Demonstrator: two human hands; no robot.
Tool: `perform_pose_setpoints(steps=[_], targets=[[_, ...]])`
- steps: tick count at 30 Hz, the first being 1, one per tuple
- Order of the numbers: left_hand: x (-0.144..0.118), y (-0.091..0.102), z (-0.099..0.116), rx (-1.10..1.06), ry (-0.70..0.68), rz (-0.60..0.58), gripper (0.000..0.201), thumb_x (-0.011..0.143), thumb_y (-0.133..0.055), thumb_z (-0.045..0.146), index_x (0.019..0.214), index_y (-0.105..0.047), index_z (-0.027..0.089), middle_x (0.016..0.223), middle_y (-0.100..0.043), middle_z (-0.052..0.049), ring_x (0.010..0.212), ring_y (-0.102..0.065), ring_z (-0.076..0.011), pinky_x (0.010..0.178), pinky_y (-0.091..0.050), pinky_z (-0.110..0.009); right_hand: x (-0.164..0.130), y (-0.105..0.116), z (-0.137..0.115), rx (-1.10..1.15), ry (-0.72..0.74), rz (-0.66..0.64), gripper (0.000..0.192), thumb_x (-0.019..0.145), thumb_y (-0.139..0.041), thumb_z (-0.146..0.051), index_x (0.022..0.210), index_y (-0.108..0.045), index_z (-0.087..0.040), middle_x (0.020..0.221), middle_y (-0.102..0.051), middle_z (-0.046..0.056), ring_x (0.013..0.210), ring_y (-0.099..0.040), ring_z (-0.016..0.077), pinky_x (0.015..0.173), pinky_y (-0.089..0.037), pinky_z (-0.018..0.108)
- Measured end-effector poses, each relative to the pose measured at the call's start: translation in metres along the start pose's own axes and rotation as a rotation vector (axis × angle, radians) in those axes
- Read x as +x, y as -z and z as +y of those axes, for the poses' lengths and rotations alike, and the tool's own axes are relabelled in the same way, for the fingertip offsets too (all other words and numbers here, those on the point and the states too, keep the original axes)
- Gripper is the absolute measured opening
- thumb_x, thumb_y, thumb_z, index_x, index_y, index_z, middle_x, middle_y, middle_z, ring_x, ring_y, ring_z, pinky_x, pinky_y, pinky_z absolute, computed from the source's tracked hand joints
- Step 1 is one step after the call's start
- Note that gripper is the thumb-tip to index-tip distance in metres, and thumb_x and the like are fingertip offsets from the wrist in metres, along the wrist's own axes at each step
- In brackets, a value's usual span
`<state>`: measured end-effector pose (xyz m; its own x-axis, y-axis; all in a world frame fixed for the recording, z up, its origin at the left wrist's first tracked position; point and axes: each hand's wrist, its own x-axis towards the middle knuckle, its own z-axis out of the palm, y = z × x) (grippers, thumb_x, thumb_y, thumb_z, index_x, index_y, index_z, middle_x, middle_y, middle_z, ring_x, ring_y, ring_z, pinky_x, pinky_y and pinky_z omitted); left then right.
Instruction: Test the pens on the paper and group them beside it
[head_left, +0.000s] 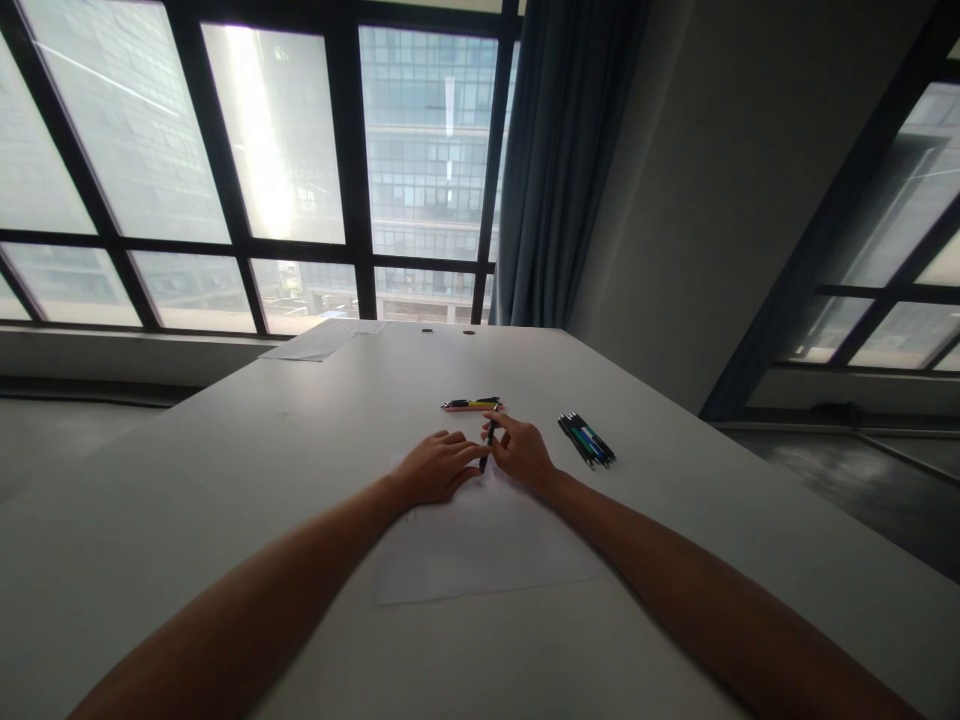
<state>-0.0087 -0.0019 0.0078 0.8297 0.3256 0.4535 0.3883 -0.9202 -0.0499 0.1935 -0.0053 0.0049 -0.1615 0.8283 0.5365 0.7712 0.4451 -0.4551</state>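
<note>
Pale grey and matte, the desk (225, 480) runs long and smooth toward the windows, and a thin white sheet (319, 340) lies flat at its far left corner. Nearer the front edge, around the middle, a larger paper (480, 550) sits almost the same tone as the surface, its edges only faintly marked. The left hand (435, 468) rests palm down on the far end of that paper, fingers flat, close together and pointing right, holding nothing; its fingertips lie just beside the pen. The pen (488, 448), slim, dark and straight, stands a little tilted at the paper's far edge, between the two hands. The right hand (525, 452) has it: thumb and fingers are curled narrowly about the barrel, knuckles rounded, wrist down on the paper. Just beyond the hands, toward the far edge, a short bundle (471, 405) of thin sticks lies crosswise, pink, yellow and black; whether these are pens or pencils I cannot tell. To the right of the right hand, well clear of the paper, a cluster of pens (586, 440) lies side by side at a slant, dark barrels with green and blue touches.
</note>
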Motion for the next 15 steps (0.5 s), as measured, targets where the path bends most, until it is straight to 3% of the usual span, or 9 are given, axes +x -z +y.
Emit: perform_pose_setpoints(steps=[4,9,12,15], targets=[[0.0,0.0,-0.002,-0.026,0.019,0.015,0.035,0.095,-0.042,0.027,0.128,-0.051,0.02,0.112,-0.065,-0.01,0.105,-0.057,-0.0215,0.091,-0.045,-0.036,0.0,0.002,0.003,0.08,0.008,0.032,0.042,0.077,-0.055,-0.018,0.119,-0.061,-0.02,0.099,-0.072,0.004,0.059,-0.062,0.014,0.069,-0.05,0.028],[-0.002,-0.005,-0.005,-0.052,0.081,-0.003,0.057,0.077,-0.046,0.007,0.133,-0.048,0.02,0.115,-0.066,-0.008,0.101,-0.06,-0.0212,0.091,-0.046,-0.036,0.014,0.014,0.01,0.345,-0.098,0.154,0.028,0.084,-0.044,-0.027,0.1,-0.065,-0.018,0.086,-0.069,0.004,0.063,-0.063,0.0139,0.061,-0.05,0.025],[-0.002,-0.006,-0.006,-0.071,0.107,-0.03,0.044,0.078,-0.046,0.009,0.119,-0.059,0.019,0.106,-0.069,-0.007,0.095,-0.062,-0.0207,0.089,-0.047,-0.036,0.028,0.034,0.027,0.364,-0.22,0.212,0.032,0.086,-0.041,-0.033,0.104,-0.062,-0.017,0.083,-0.065,0.004,0.05,-0.057,0.0109,0.051,-0.047,0.023],[-0.001,-0.006,-0.005,-0.067,0.129,-0.036,0.031,0.081,-0.047,0.014,0.106,-0.065,0.02,0.096,-0.07,-0.007,0.09,-0.063,-0.0202,0.086,-0.048,-0.035,0.035,0.062,0.056,0.176,-0.303,0.288,0.036,0.087,-0.042,-0.031,0.116,-0.057,-0.017,0.088,-0.066,0.005,0.047,-0.054,0.0104,0.051,-0.045,0.024]])
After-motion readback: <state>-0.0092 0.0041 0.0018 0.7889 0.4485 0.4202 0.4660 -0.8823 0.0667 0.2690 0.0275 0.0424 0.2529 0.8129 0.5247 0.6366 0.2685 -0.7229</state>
